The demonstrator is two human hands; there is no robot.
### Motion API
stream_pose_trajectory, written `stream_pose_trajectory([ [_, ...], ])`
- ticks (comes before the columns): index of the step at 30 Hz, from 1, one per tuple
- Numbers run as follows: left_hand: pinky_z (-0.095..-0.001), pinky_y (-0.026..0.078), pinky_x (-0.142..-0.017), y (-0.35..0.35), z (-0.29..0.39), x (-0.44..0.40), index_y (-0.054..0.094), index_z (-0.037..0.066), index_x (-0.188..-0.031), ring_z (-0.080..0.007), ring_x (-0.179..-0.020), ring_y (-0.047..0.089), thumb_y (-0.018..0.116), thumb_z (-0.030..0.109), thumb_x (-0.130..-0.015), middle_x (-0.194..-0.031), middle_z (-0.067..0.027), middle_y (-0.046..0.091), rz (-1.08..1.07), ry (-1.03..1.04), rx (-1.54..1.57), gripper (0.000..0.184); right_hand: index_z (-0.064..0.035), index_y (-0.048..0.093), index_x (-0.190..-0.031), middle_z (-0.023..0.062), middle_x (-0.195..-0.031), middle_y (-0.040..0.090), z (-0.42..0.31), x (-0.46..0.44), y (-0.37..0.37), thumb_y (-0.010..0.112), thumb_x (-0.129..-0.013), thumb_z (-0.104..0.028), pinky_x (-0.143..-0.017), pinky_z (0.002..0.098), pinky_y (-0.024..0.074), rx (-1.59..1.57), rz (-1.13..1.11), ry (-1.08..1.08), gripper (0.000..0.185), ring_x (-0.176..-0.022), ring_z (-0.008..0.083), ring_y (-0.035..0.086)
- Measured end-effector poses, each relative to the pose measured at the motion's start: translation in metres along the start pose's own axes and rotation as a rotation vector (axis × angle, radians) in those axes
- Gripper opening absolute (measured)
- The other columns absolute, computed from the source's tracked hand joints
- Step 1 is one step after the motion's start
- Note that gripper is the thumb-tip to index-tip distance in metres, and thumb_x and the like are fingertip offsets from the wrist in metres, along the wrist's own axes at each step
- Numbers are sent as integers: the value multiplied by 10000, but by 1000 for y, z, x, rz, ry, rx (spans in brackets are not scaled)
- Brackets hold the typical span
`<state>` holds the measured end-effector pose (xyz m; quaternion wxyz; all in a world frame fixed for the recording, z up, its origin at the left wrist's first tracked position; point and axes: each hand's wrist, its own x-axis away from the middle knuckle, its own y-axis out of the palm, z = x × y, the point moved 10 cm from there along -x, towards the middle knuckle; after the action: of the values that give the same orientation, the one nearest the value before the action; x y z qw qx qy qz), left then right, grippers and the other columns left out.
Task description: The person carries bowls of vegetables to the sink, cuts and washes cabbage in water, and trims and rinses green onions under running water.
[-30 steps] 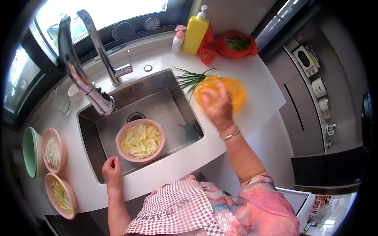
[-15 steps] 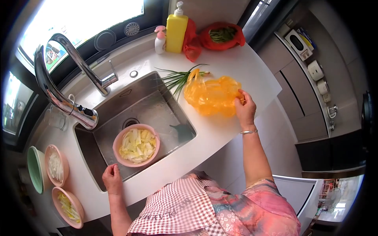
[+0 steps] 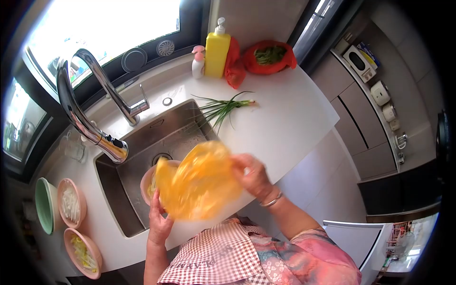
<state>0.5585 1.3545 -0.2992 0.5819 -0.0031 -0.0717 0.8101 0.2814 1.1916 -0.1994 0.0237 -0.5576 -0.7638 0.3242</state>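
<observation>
A thin orange-yellow plastic bag (image 3: 199, 183), blurred by motion, hangs in the air over the sink's front edge. My right hand (image 3: 254, 176) grips its right side. At the bag's lower left edge, my left hand (image 3: 160, 222) pinches it between thumb and fingers. Partly hidden behind the bag is a pink bowl (image 3: 146, 183) of cut pale leaves, standing in the steel sink (image 3: 111, 190). Spring onions (image 3: 223, 108) lie on the counter at the sink's right rim, their green tips reaching over it.
A chrome faucet (image 3: 107, 85) arches over the sink. Left of it stand a green basin (image 3: 44, 206) and two pink bowls (image 3: 81, 185) (image 3: 97, 256) of cut vegetables. Behind are a yellow pump bottle (image 3: 217, 54), a white-pink bottle (image 3: 198, 66) and a red bag (image 3: 285, 61) with greens.
The plastic bag has been lifted off the counter and brought left, in front of my body. My left hand has left the sink rim and met the bag. The spring onions are fully uncovered.
</observation>
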Motion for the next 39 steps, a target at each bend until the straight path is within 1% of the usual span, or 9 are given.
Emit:
stream_pose_trajectory([
  [3, -315, 513, -917, 5, -18, -3, 564, 19, -1327, -175, -1033, 657, 681, 63, -909, -1181, -90, 694, -138, -19, 105, 437, -80, 665, -1156, 140, -1033, 669, -34, 10, 44, 674, -870, -67, -796, 375, 572, -28, -173, -73, 287, -899, 313, 677],
  [8, -295, 521, -888, -5, -17, 7, 681, 5, -1160, -140, -991, 659, 624, -42, -914, -1097, -50, 723, -175, -75, 90, 257, -45, 667, -1136, 114, -1016, 660, -46, 18, 55, 708, -881, -57, -845, 297, 559, -127, -104, -151, 259, -932, 238, 673],
  [12, -291, 533, -855, -20, -9, 8, 721, 10, -1085, -132, -961, 668, 632, -41, -914, -1048, -37, 736, 19, -18, 146, 199, -5, 633, -1181, 44, -1093, 665, 8, 34, 72, 640, -965, -68, -887, 258, 538, -899, -111, 408, 226, -1018, 120, 623],
  [15, -295, 541, -833, -29, -14, 9, 720, 14, -1084, -147, -946, 681, 654, -21, -908, -1061, -48, 736, 97, -9, 138, 192, -10, 623, -1202, 30, -1097, 670, 14, 34, 67, 619, -982, -67, -894, 262, 541, -980, -149, 544, 227, -1042, 108, 617],
  [20, -333, 556, -783, 17, 55, 4, 709, 23, -1079, -270, -900, 717, 729, 30, -836, -1025, -130, 730, -43, 177, -285, 244, -47, 425, -1459, 142, -1412, 477, -36, 48, 93, 766, -903, -234, -1008, 315, 491, -719, -462, 445, 678, -1118, 232, 622],
  [26, -374, 549, -741, 78, 60, 2, 692, 12, -1052, -341, -885, 701, 736, 25, -786, -976, -173, 703, -318, 206, -139, 270, -23, 589, -1298, 164, -1245, 604, -42, 55, 98, 695, -876, -136, -986, 345, 507, -332, -537, 238, 450, -1093, 259, 645],
  [27, -370, 549, -746, 84, 79, 4, 689, 7, -1062, -339, -894, 701, 735, 18, -783, -974, -175, 701, -363, 314, -360, 283, -14, 637, -1247, 157, -1193, 643, -38, 54, 94, 666, -873, -88, -976, 342, 511, -325, -515, 243, 383, -1083, 247, 651],
  [32, -312, 537, -903, 63, 42, 1, 536, 9, -1380, -183, -1053, 667, 687, -53, -867, -1388, -134, 545, -313, -22, 223, 539, -22, 664, -1092, 15, -1044, 681, 29, 27, 32, 582, -932, 29, -865, 265, 540, -785, -95, 400, 186, -950, 109, 639],
  [39, -239, 533, -764, -5, -23, 4, 597, -26, -1272, -105, -866, 637, 649, 13, -929, -1139, -80, 643, 80, -136, 31, 349, 14, 550, -1259, 75, -1169, 640, 163, -76, -169, 639, -950, -85, -897, 283, 518, -625, 843, 168, 337, -1001, 161, 631],
])
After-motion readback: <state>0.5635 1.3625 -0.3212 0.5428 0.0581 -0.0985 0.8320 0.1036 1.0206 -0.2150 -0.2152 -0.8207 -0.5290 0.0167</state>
